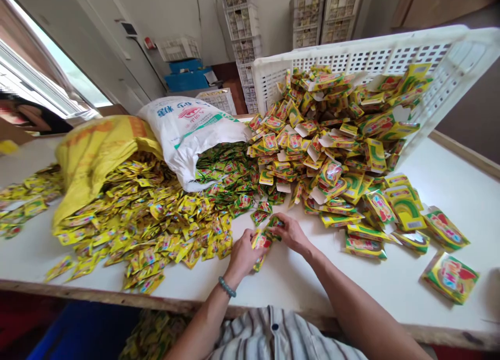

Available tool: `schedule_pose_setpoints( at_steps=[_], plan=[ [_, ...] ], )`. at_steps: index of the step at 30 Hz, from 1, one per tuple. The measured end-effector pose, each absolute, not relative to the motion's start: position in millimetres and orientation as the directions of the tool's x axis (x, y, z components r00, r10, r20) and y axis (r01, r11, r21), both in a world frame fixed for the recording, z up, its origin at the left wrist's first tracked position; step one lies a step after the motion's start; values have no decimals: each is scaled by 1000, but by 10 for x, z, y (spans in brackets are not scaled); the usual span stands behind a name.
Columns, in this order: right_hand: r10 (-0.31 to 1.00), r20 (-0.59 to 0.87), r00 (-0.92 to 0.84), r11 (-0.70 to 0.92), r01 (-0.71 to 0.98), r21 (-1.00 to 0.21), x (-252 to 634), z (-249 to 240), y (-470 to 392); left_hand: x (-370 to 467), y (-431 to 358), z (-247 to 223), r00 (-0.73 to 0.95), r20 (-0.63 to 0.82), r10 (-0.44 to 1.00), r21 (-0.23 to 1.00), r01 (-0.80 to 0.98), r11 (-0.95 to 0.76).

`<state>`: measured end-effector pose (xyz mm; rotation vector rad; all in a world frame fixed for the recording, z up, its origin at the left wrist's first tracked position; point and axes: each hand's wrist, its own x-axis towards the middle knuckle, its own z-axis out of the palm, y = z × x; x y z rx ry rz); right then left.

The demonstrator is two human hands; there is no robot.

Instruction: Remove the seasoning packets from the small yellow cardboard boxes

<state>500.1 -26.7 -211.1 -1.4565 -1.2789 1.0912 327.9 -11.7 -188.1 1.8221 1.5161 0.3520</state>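
Observation:
My left hand [245, 253], with a beaded bracelet at the wrist, is closed round a small yellow-and-red carton [261, 241]. My right hand [291, 234] pinches a green sachet [275, 222] at the upper right of that carton; how far the sachet is inside it I cannot tell. Just beyond my hands lies a heap of green sachets [230, 172], spilling from a white woven sack [191, 128]. To the left, yellow sachets [156, 214] spread out of a yellow sack [97, 146].
A white plastic crate [269, 71] lies tipped on its side, with a pile of small cartons [328, 141] pouring onto the white table [304, 292]. One carton [451, 277] lies apart near the right front. Stacked crates [244, 32] stand behind. Another person's arm [33, 118] shows far left.

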Motion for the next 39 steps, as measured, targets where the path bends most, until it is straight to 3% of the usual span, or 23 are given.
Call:
schedule_pose_setpoints(
  at_steps=[3, 5, 8, 16, 24, 27, 32, 39],
  plan=[
    [996, -79, 29, -79, -5, -997, 5003, -2100, -262, 3240, -120, -1911, 366, -332, 869, 910, 367, 193],
    [995, -63, 72, -58, -78, -995, 4994, -2101, -251, 3209, -134, -1907, 425, -346, 837, 938, 179, 296],
    [996, -55, 76, -47, -104, -994, 4972, -2112, -241, 3191, -159, -1885, 412, -311, 856, 948, 69, 311],
    [998, 9, 68, 9, 2, -1000, 4988, -1988, -291, 3210, -172, -1813, 368, -301, 880, 946, -4, 326],
    [998, 7, -66, 13, 103, -995, 5062, -1855, -342, 3154, -166, -1816, 373, -327, 868, 940, 32, 340],
    [999, -20, 38, -27, 175, -984, 5012, -1888, -340, 3160, -167, -1835, 391, -313, 866, 949, 89, 303],
    [972, 6, 237, -45, 210, -977, 4909, -1952, -322, 3201, -181, -1832, 401, -332, 854, 936, 30, 350],
    [916, 260, 306, 150, 340, -928, 4777, -1951, -365, 3254, -199, -1696, 401, -369, 838, 900, -72, 431]
  ],
)
